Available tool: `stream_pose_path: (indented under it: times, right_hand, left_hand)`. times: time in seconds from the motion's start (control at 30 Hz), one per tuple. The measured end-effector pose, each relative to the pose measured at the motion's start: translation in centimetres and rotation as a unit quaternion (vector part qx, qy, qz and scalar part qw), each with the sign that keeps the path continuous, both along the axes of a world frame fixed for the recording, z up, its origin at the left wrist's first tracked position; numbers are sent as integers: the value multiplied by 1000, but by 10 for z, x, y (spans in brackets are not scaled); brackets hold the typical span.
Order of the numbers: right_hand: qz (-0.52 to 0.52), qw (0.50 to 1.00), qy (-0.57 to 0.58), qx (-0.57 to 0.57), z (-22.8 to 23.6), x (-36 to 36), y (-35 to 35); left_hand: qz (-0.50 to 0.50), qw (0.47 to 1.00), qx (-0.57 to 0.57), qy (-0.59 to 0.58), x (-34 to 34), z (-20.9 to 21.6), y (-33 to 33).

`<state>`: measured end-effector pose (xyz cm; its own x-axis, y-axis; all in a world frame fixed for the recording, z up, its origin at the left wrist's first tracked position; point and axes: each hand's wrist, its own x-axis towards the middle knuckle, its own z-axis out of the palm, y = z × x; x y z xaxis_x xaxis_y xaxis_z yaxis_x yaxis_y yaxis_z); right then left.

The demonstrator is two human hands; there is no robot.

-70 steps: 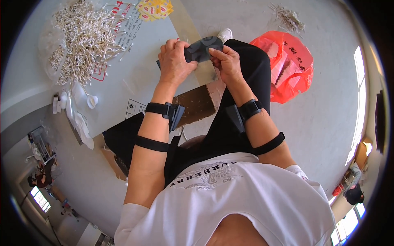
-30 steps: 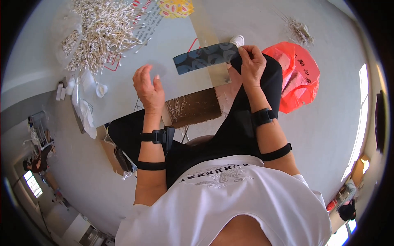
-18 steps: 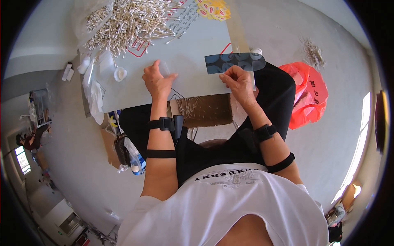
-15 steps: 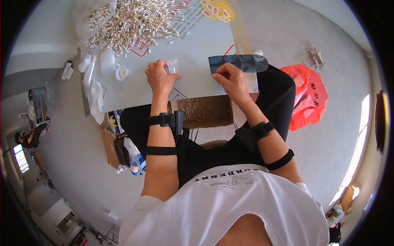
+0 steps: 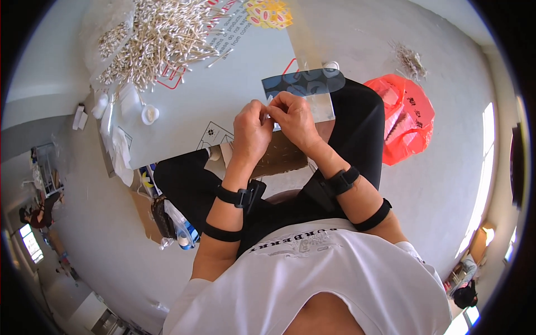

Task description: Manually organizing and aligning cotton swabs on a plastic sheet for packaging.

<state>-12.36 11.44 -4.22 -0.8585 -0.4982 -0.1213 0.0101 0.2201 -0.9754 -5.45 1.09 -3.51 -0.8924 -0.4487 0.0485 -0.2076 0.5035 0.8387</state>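
My left hand (image 5: 252, 129) and my right hand (image 5: 294, 118) meet fingertip to fingertip over the table's near edge. Both are closed in a pinch. A small clear plastic bag (image 5: 270, 101) shows as a pale bit at the fingertips, mostly hidden by them. The left fingers hold it; what the right fingers pinch is covered. Just beyond them lies a dark, see-through blue sheet (image 5: 304, 82) with round patterns, reaching over the table's right edge. A big heap of cotton swabs (image 5: 162, 42) spreads across the far left of the table (image 5: 184, 120).
Small yellow packets (image 5: 269, 13) lie at the far edge. A round white cup (image 5: 149, 114) stands on the left, near crumpled white plastic (image 5: 120, 148). An open cardboard box (image 5: 282, 156) sits below the table edge. On the floor at right are a red plastic bag (image 5: 403, 117) and loose swabs (image 5: 410, 61).
My left hand has moved right and a little nearer with the clear plastic, meeting my right hand, which shifted slightly left. The view has turned, so the table appears further left.
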Motion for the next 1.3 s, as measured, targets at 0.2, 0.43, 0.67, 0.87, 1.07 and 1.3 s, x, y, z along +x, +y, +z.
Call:
stream_pose_path:
  times: [0.2, 0.43, 0.67, 0.87, 1.07, 1.3]
  right_hand:
    - [-20, 1000, 8, -16, 12, -8, 43]
    - [27, 980, -181, -81, 12, -18, 92]
    - [-36, 984, 159, 66, 17, -38, 117]
    - [-35, 906, 331, 262, 12, -127, 131]
    - [32, 860, 286, 422, -5, -165, 125]
    - [70, 885, 264, 378, -22, -159, 115]
  left_hand:
    - [-90, 987, 128, 24, -8, 13, 29]
    - [-160, 965, 199, -66, -22, 18, 38]
    - [-215, 973, -44, 69, -80, 15, 67]
    - [-317, 928, -126, 150, -190, 0, 81]
    - [-321, 892, -288, 136, -222, -35, 79]
    - [-320, 895, -283, 128, -207, -41, 63]
